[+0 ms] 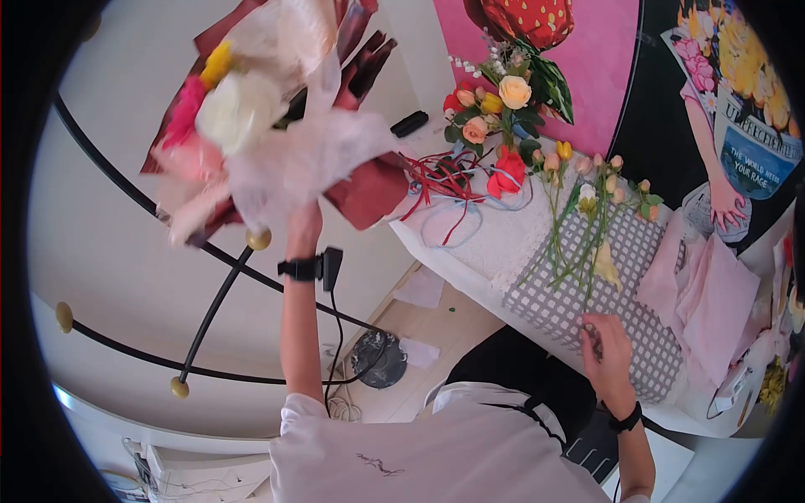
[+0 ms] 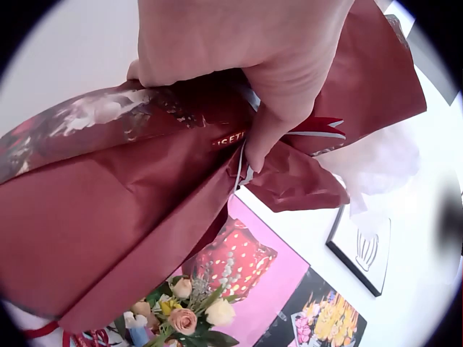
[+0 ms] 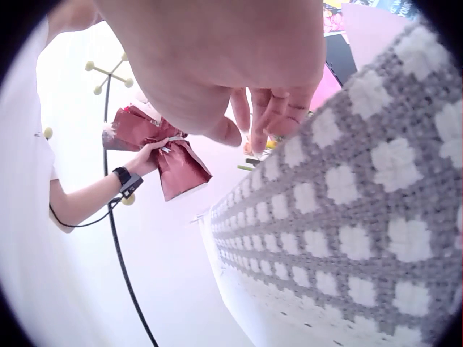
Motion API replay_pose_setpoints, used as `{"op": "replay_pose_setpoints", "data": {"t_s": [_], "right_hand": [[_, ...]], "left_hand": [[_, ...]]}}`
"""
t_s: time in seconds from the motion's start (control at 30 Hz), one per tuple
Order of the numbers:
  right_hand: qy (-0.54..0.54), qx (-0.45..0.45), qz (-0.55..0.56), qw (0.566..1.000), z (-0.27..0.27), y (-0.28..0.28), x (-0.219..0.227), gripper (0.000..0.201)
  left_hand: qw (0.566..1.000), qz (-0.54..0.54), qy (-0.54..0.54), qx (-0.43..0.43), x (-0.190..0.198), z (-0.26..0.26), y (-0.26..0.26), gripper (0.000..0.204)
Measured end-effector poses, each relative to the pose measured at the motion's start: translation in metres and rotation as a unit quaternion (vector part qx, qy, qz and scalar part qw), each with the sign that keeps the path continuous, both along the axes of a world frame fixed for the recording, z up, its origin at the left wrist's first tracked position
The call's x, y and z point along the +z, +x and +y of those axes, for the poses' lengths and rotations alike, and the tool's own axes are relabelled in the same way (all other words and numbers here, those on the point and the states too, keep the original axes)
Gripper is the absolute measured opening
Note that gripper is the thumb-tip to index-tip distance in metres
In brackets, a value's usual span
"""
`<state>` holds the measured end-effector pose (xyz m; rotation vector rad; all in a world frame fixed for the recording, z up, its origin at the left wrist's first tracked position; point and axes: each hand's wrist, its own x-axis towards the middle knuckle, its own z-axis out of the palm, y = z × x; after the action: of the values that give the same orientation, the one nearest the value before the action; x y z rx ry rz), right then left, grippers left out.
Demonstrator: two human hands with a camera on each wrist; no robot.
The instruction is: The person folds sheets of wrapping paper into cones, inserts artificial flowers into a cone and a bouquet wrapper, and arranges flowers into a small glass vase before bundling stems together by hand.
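Note:
My left hand [image 1: 303, 225] grips a bouquet [image 1: 243, 113] around its tied waist, holding it up at the upper left of the head view. Dark red wrapping paper [image 2: 123, 195] fans out on both sides of the grip in the left wrist view, with a thin ribbon by the thumb. White, pink and yellow blooms and pale sheer paper show on it from above. Empty, with fingers loosely bent, my right hand [image 1: 610, 356] hovers at the near edge of a grey-and-white checked cloth [image 1: 646, 260]. Loose cut flowers [image 1: 579, 226] lie on that cloth, just beyond the fingers.
Red and blue ribbons [image 1: 444, 189] tangle on the white table, beside a flower arrangement [image 1: 495, 101]. Folded pink paper [image 1: 713, 293] sits at the right. A black rack with round knobs [image 1: 258, 239] stands at the left. Paper scraps [image 1: 419, 287] lie on the floor.

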<state>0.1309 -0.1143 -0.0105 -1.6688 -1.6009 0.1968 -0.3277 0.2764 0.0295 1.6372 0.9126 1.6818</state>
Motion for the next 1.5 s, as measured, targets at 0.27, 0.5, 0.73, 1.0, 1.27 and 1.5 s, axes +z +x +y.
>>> {"op": "replay_pose_setpoints", "data": {"t_s": [0.27,0.5,0.73,1.0,1.27,1.5], "right_hand": [[0.026,-0.077,0.044,0.996,0.006,0.018,-0.029,0.040],[0.027,-0.083,-0.023,0.996,0.011,0.013,-0.025,0.039],[0.011,-0.088,-0.048,0.995,0.013,0.011,-0.023,0.034],[0.004,-0.090,-0.041,0.995,0.013,0.009,-0.024,0.036],[0.016,-0.076,-0.042,0.996,0.014,0.011,-0.028,0.036],[-0.016,-0.098,0.052,0.994,0.015,0.011,-0.003,0.034]], "left_hand": [[0.994,-0.017,0.008,-0.108,0.046,0.100,0.107,0.044],[0.998,0.039,-0.016,-0.045,0.039,0.117,0.180,0.040],[0.997,0.015,0.040,-0.059,0.014,0.134,0.206,0.041],[0.994,0.103,-0.027,-0.026,0.008,0.157,0.199,0.050],[0.993,0.101,0.017,-0.052,0.013,0.152,0.196,0.045],[0.994,0.064,0.009,-0.086,0.009,0.159,0.196,0.047]]}}
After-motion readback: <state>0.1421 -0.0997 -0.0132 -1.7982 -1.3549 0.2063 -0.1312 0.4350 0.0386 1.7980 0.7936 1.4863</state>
